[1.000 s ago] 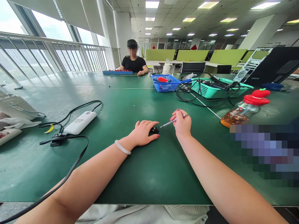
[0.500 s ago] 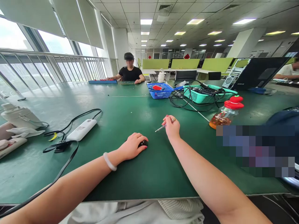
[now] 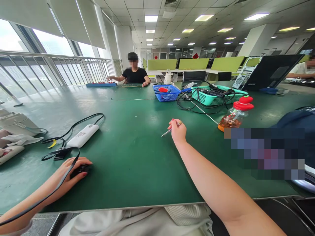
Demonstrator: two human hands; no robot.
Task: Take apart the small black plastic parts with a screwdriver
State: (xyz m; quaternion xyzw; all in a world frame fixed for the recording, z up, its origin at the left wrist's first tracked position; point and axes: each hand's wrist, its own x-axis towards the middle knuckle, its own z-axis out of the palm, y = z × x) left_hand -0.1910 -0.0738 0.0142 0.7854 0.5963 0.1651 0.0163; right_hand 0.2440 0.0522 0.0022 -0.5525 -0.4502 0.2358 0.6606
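Note:
My left hand [image 3: 67, 172] lies near the table's front left edge, its fingers curled over a small black object [image 3: 80, 169] that it holds against the green table [image 3: 137, 154]. A black cable [image 3: 61, 183] crosses over this hand and forearm. My right hand [image 3: 177, 131] rests further out at the centre of the table, pinching a thin silver tool with a pointed tip [image 3: 167, 132] that points left.
A white power bank [image 3: 83, 135] with black cables lies at the left. A bottle with a red cap [image 3: 233, 114] lies on its side at the right. A blue basket [image 3: 166, 93] and a teal basket with cables [image 3: 211, 96] stand further back. A person sits at the far end.
My left hand has slid the small black object from the table's centre toward the front left edge. My right hand has kept its place with the tool. The camera has tilted up.

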